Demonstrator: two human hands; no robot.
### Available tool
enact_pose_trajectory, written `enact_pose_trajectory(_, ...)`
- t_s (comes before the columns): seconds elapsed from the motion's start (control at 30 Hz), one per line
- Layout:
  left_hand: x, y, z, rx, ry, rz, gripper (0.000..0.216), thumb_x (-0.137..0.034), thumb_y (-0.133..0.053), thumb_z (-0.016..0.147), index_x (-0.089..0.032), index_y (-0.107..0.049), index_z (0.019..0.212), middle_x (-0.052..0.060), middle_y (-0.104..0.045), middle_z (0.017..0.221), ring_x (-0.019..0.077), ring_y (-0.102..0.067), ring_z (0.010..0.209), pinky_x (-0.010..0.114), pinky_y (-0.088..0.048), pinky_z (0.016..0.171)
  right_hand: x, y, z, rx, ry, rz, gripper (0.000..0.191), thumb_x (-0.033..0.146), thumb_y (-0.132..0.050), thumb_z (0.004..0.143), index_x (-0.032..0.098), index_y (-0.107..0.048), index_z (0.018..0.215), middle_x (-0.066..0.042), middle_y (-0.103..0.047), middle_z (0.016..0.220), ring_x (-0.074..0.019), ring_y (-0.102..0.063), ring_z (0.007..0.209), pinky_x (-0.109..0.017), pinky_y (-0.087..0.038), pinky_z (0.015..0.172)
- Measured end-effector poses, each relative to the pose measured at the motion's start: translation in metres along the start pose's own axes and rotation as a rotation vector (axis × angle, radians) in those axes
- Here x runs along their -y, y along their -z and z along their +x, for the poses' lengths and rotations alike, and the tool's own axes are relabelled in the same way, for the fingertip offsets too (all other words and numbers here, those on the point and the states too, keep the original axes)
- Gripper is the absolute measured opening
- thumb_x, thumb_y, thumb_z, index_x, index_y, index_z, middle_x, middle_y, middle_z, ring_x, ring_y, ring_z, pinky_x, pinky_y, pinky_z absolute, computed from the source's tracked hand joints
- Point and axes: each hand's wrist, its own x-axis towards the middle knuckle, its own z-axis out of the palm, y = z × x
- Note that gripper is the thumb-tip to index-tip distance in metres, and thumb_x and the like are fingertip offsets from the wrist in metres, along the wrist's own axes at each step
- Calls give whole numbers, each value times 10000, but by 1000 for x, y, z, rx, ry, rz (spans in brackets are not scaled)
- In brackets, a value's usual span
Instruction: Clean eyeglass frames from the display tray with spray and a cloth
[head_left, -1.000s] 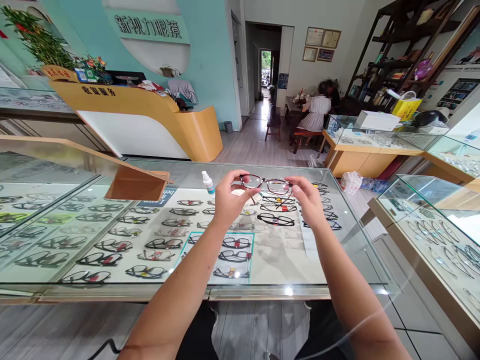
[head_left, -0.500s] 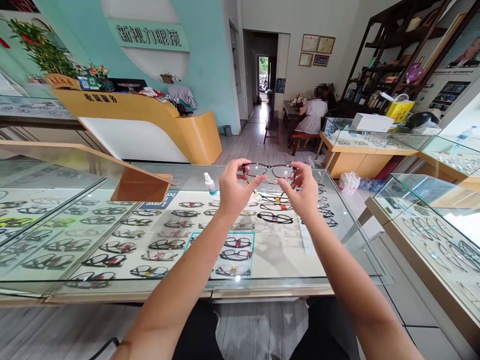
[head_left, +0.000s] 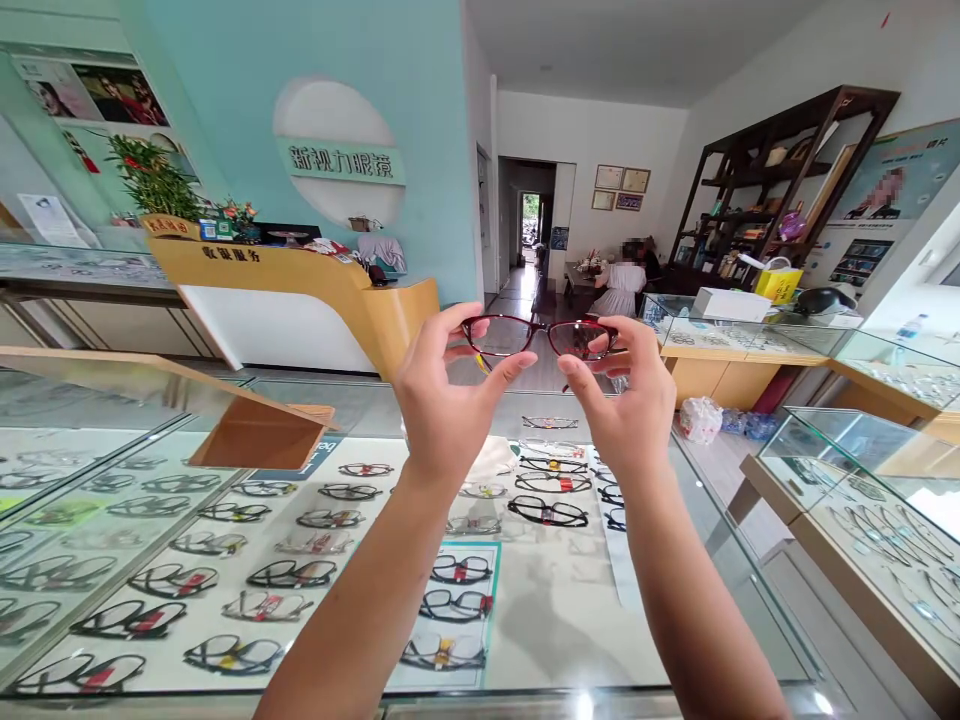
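A pair of dark red-framed eyeglasses [head_left: 538, 327] is held up level above the counter, lenses facing me. My left hand [head_left: 446, 405] is closed on its left end, with the thumb stretched below the left lens. Gripping the right end is my right hand [head_left: 630, 400], its thumb under the right lens. The temples are mostly hidden behind my fingers. Below the hands lies a glass display case [head_left: 551, 640] with rows of eyeglasses inside. A white cloth [head_left: 495, 457] shows between my forearms, partly covered by my left hand.
On the left of the counter a tilted wooden-framed panel [head_left: 259, 435] juts over the glass. Another glass showcase [head_left: 862, 500] stands to the right. Farther back are a yellow reception desk [head_left: 397, 310], a seated person [head_left: 622, 285] and a dark shelf unit [head_left: 750, 200].
The view has tilted upward, so the wall and ceiling show more. Both hands with the eyeglasses have come closer and look larger. The grip stays on both ends.
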Motion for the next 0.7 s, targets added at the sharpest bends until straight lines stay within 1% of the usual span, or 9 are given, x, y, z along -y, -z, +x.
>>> enact_pose_trajectory(0.07,-1,1,-2,-3,36,-50,703,-540,-964,763,-238,-691,1336,97,-769,1224,248,-766,1140,403,-682,955,-2,-1,0,9,-12,2,509,664,-715,966,298,-590,1297,-32,-748,1108,-182,-717,771,-380,-570,760)
enact_pose_trajectory(0.17,-2,0,-4,-7,80,-127,651,-491,-969,781,-237,-689,1311,111,-766,1278,249,-763,1164,429,-681,997,-6,-2,0,8,-28,40,543,659,-744,947,291,-572,1308,-31,-747,1099,-179,-713,771,-376,-578,750)
enact_pose_trajectory(0.23,-3,-2,-4,-18,82,-157,612,-465,-967,793,-241,-692,1292,112,-759,1307,251,-758,1186,445,-676,1030,-7,-2,0,-6,-28,54,568,659,-769,929,287,-566,1308,-33,-749,1092,-184,-712,783,-378,-584,755)
enact_pose_trajectory(0.3,-3,-2,-3,-26,76,-189,619,-444,-975,787,-248,-687,1299,111,-753,1330,258,-752,1216,459,-669,1057,-7,-2,0,-15,-27,43,560,660,-773,925,284,-574,1289,-36,-749,1096,-188,-713,795,-381,-585,764)
enact_pose_trajectory(0.4,-3,-3,-3,-14,111,-228,613,-426,-982,781,-246,-696,1292,116,-761,1323,269,-753,1221,469,-670,1059,-8,-1,0,-7,-39,29,521,659,-750,947,286,-589,1272,-34,-749,1116,-183,-718,792,-375,-579,760)
enact_pose_trajectory(0.5,-1,-5,-3,2,170,-218,566,-446,-971,792,-242,-718,1256,119,-774,1288,274,-759,1206,463,-679,1036,-11,-1,1,-1,-63,35,512,656,-749,953,289,-596,1277,-33,-749,1122,-180,-718,783,-372,-579,752)
enact_pose_trajectory(0.57,1,-7,-5,-6,182,-194,564,-472,-966,793,-248,-718,1247,112,-778,1263,270,-762,1193,457,-682,1026,-13,-2,1,6,-80,48,518,646,-751,954,295,-599,1303,-52,-747,1161,-191,-724,812,-375,-589,744)
enact_pose_trajectory(0.7,6,-12,-9,-19,147,-126,554,-500,-936,824,-256,-686,1254,96,-765,1231,253,-764,1171,443,-688,1004,-19,-4,1,43,-109,97,524,612,-727,980,316,-599,1392,-104,-704,1324,-228,-738,968,-388,-621,755)
